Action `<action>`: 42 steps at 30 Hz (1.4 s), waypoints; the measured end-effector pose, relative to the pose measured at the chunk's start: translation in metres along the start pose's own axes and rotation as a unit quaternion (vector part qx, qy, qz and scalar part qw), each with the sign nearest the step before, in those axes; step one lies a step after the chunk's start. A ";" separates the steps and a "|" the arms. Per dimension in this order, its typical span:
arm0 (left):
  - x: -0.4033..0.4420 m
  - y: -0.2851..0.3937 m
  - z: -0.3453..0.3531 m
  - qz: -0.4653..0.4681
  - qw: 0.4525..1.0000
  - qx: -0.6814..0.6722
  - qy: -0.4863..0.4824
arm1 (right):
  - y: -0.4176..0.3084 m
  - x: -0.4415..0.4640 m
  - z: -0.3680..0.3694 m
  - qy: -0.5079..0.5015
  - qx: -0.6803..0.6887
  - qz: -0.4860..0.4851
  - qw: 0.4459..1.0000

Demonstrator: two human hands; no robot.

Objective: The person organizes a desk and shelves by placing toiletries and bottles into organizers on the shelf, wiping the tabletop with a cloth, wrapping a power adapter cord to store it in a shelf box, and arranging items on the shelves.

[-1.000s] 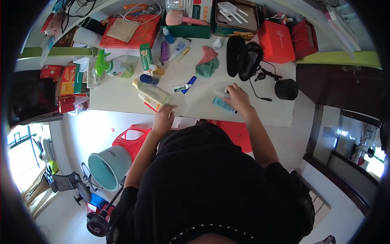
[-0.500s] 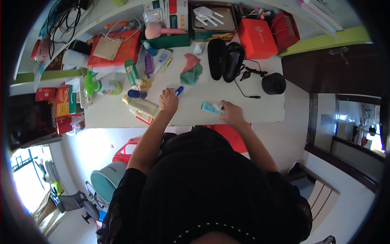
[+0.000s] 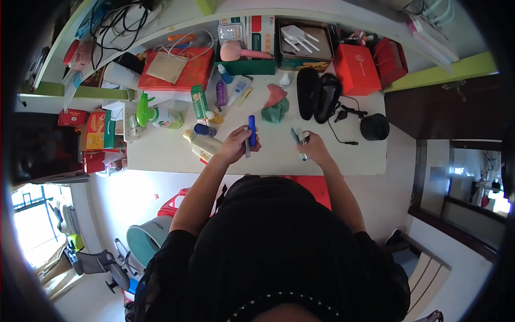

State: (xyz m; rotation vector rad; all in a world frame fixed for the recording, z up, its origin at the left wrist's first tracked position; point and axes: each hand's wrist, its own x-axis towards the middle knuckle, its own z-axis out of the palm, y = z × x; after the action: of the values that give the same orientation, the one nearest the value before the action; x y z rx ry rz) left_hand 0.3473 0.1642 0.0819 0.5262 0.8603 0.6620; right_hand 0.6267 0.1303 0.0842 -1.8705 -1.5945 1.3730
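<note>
My left hand [image 3: 239, 144] is closed on a blue pen-like item [image 3: 252, 126] and a thin pale tube [image 3: 247, 149], both upright side by side. My right hand [image 3: 314, 147] grips a light-blue tube [image 3: 296, 137], with something whitish beside it between the fingers. A pale lotion bottle [image 3: 205, 143] lies just left of my left hand, near a dark blue bottle [image 3: 204, 130]. Beyond the hands a pink and green cloth [image 3: 275, 110] lies crumpled on the white table [image 3: 268, 165].
Left on the table is a green spray bottle [image 3: 165, 117]. An open black case [image 3: 307, 94], cables and a black cylinder [image 3: 374, 127] are at right. Along the back stand a red box [image 3: 358, 70], a green box [image 3: 247, 66] and a tin [image 3: 304, 63].
My left hand has gone from the lotion bottle to the blue item and pale tube and picked them up. My right hand has raised the light-blue tube from the table. The camera view has shifted.
</note>
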 end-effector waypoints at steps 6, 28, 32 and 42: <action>-0.006 0.050 0.060 0.016 0.991 -0.074 -0.113 | -0.077 -0.005 -0.021 -0.079 0.575 -0.038 0.813; -0.030 0.109 0.109 0.078 0.986 -0.024 -0.146 | -0.170 -0.029 -0.055 0.080 0.625 -0.105 0.769; -0.034 0.108 0.113 0.114 0.987 -0.022 -0.112 | -0.161 -0.025 -0.072 0.076 0.605 -0.160 0.776; -0.038 0.099 0.102 0.126 0.980 0.052 -0.142 | -0.187 -0.044 -0.094 0.096 0.215 -0.143 0.961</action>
State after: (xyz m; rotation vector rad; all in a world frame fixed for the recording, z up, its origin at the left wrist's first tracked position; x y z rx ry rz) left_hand 0.3823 0.1886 0.2228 0.8122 0.5653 0.7543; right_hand 0.5996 0.1824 0.2894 -1.4074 -1.2835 1.2443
